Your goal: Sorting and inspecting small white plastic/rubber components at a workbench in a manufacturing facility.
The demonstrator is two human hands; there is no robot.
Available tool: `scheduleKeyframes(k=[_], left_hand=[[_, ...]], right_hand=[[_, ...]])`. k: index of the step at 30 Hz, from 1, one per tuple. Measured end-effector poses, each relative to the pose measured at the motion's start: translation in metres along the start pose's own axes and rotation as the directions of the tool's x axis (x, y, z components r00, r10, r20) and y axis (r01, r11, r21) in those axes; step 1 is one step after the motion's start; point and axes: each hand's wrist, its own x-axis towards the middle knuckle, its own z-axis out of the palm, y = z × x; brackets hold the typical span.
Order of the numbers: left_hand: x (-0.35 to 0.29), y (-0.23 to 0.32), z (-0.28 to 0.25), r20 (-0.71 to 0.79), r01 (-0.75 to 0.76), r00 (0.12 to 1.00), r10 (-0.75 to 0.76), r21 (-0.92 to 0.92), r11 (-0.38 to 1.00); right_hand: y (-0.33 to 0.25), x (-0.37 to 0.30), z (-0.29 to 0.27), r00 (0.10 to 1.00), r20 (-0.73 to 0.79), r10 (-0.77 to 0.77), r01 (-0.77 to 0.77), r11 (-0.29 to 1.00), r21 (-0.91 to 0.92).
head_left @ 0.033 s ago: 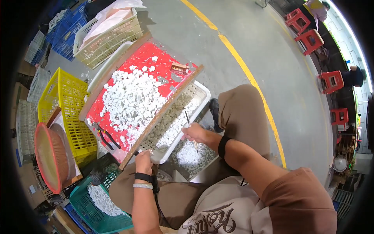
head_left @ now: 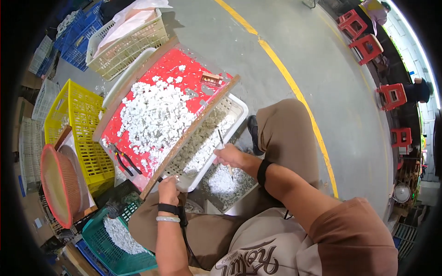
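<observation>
My right hand [head_left: 229, 155] is closed round a thin stick-like tool [head_left: 220, 136], dark at its upper end and pale at the lower tip. It is beside the rim of a white plastic tray [head_left: 241, 108]. My left hand [head_left: 168, 189] is pinched at the near wooden edge of a red-topped board [head_left: 191, 69], with what looks like a small white piece at its fingertips. A heap of small white pieces [head_left: 156, 112] covers much of the board. Black-handled pliers [head_left: 126, 161] lie at its left. Grey and white bits fill the tray.
Left of the board stand a yellow crate [head_left: 90, 133], an orange round basket [head_left: 48, 184] and a green basket [head_left: 99, 250] holding white pieces. A cream crate [head_left: 131, 43] is behind. Red stools [head_left: 392, 96] line the right, beyond a yellow floor line [head_left: 294, 87].
My right hand and its stick-like tool have shifted very slightly left. My left hand stays at nearly the same spot by the board's edge.
</observation>
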Motion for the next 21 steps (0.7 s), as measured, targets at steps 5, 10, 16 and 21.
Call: scheduleKeyframes(k=[5, 10, 16, 21], left_hand=[[-0.002, -0.009, 0.010, -0.129, -0.149, 0.983, 0.128, -0.171, 0.974], [-0.002, -0.008, 0.013, -0.193, -0.206, 0.966, 0.174, -0.162, 0.965], [-0.013, -0.012, 0.016, -0.226, -0.258, 0.947, 0.230, -0.104, 0.961], [-0.062, 0.027, 0.026, -0.164, -0.383, 0.922, 0.350, -0.256, 0.888]], right_hand=[[0.002, 0.000, 0.007, 1.000, -0.007, -0.028, 0.028, 0.999, -0.020], [0.004, 0.005, 0.011, 0.999, -0.019, -0.043, 0.043, 0.999, 0.016], [0.003, -0.019, 0.008, 0.996, -0.070, -0.063, 0.039, 0.952, -0.304], [-0.004, -0.013, 0.025, 0.942, -0.100, -0.321, 0.284, 0.918, -0.275]])
